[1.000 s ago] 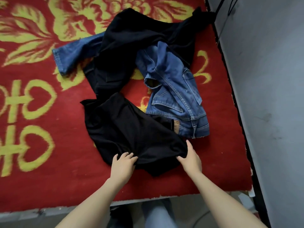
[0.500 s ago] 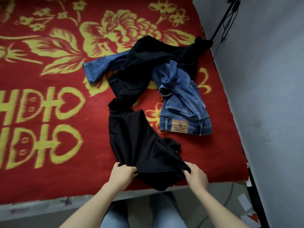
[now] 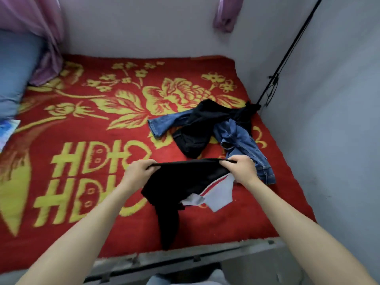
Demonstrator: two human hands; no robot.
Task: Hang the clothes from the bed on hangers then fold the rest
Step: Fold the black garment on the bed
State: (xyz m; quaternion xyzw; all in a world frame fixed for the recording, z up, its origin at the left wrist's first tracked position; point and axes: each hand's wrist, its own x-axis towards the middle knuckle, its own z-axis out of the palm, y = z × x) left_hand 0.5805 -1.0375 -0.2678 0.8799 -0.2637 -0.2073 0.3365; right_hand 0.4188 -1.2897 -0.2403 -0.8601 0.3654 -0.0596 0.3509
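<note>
While my left hand (image 3: 138,174) and right hand (image 3: 240,169) pinch the black garment (image 3: 181,182) taut between them, unhung, blue jeans (image 3: 240,138) and dark clothes (image 3: 207,124) beyond my fingers wait.

1. Plain pale grey back wall (image 3: 144,27) ran behind the bed (image 3: 164,259), in soft even light.
2. Grey side wall (image 3: 333,140) stood tight against the bed's right edge.
3. Red blanket (image 3: 82,128) with yellow flowers and lettering covered the bed top.
4. Purple curtain (image 3: 41,33) hung in the far left corner, lower end on the blanket.
5. Second purple cloth (image 3: 225,15) hung high on the back wall.
6. Blue pillow (image 3: 14,75) lay at the left edge.
7. Black cord (image 3: 287,52) slanted down the side wall to the bed's far right corner.
8. Bed's near edge showed grey metal.
</note>
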